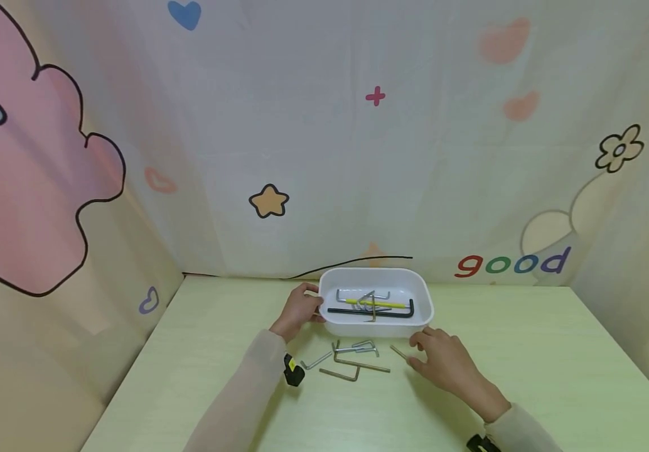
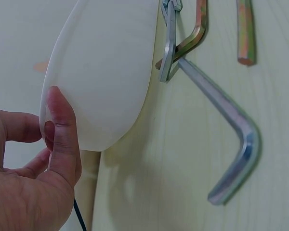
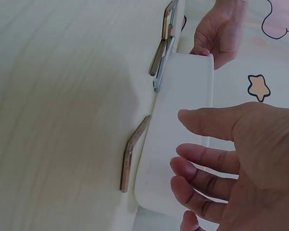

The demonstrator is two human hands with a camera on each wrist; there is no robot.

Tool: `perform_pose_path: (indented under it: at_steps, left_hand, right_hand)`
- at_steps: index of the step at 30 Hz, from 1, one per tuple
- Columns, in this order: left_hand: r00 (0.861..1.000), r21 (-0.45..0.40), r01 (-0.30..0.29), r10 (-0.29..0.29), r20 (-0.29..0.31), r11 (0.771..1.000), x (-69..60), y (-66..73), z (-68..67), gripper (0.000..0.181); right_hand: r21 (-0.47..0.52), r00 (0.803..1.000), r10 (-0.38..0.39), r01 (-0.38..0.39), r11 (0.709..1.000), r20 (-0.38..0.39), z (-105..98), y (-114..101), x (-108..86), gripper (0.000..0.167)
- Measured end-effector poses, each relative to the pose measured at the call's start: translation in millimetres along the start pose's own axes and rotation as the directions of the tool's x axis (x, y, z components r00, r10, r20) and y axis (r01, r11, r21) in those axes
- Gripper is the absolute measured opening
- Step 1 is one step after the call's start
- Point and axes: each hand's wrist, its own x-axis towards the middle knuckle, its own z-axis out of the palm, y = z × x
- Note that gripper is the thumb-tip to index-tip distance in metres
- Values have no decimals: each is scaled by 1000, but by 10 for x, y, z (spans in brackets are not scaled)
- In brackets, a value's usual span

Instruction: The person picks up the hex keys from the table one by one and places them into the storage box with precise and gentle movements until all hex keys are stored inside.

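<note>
A white plastic box (image 1: 378, 330) stands on the table with several hex keys inside, among them a long black one (image 1: 347, 311) and a yellow one (image 1: 392, 305). My left hand (image 1: 300, 309) pinches its left end, the thumb against the outer wall (image 2: 106, 72). Close to the front right corner, my right hand (image 1: 447, 361) hovers with loosely bent fingers and nothing in them. Just beside it, a brass-coloured hex key (image 3: 130, 154) lies on the table. Several more lie in front of the box, including a silver hex key (image 2: 243, 139) and a brass-coloured one (image 1: 340, 376).
The pale green table (image 1: 528, 364) extends to both sides of the box. A patterned curtain (image 1: 324, 138) hangs right behind the box and along both sides. A black band piece (image 1: 294, 370) sits at the left wrist, another (image 1: 481, 443) at the right.
</note>
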Motion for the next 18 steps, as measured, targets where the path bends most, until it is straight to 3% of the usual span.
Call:
perform_pose_path:
  at_steps: [18]
  left_hand:
    - [1000, -1, 14, -14, 1, 1000, -22, 21, -13, 37]
  right_hand:
    - [53, 995, 42, -47, 997, 93, 204, 137, 19, 18]
